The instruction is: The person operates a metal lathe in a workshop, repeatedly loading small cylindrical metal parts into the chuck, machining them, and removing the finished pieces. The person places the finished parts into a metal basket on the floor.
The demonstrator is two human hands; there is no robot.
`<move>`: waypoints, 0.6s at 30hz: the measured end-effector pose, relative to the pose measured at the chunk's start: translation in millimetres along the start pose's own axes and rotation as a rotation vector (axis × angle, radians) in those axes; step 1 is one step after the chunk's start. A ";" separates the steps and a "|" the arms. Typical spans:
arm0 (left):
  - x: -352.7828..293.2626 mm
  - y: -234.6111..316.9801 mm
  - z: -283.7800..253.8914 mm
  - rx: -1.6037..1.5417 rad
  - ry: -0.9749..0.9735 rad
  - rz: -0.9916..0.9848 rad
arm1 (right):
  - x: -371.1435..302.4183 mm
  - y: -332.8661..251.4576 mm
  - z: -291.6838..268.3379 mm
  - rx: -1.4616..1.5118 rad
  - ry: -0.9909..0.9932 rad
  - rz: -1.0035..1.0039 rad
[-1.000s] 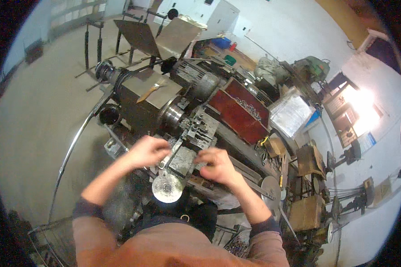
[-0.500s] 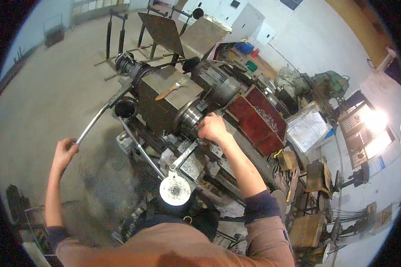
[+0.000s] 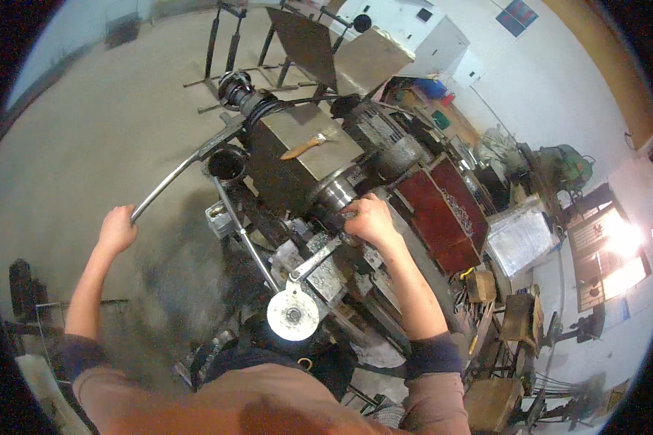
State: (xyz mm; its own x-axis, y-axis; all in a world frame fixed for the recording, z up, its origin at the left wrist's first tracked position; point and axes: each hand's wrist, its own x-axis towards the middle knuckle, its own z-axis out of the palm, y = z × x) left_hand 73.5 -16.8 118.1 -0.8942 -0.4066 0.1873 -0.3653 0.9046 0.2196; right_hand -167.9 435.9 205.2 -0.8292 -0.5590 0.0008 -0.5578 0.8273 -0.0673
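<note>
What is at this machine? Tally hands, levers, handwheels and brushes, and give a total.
Hands: 2, the left hand gripping the lever, the right hand at the machine
Long metal lever: 1
White handwheel: 1
Brush: 1
Total: 5

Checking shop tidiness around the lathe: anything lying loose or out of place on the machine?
One thing: a paintbrush with a wooden handle lies loose and askew on the flat top of the headstock. The left hand grips the long bent lever; the right hand is at the chuck.
</note>
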 end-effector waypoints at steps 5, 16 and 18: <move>43.2 -35.5 -7.3 0.182 -0.111 -0.016 | -2.7 4.4 -1.5 -0.017 -0.010 -0.009; 173.6 -153.8 7.1 0.475 0.207 0.174 | -2.2 0.0 -4.4 0.056 -0.010 0.056; 170.3 -146.6 9.9 0.453 0.186 0.015 | -0.1 -2.9 -0.4 0.020 0.009 0.090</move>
State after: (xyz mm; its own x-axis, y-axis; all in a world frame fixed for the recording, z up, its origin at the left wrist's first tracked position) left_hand -27.9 -217.4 108.4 -0.8538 -0.3716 0.3645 -0.4655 0.8585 -0.2151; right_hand -166.2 433.6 205.7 -0.8765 -0.4815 0.0029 -0.4798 0.8729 -0.0879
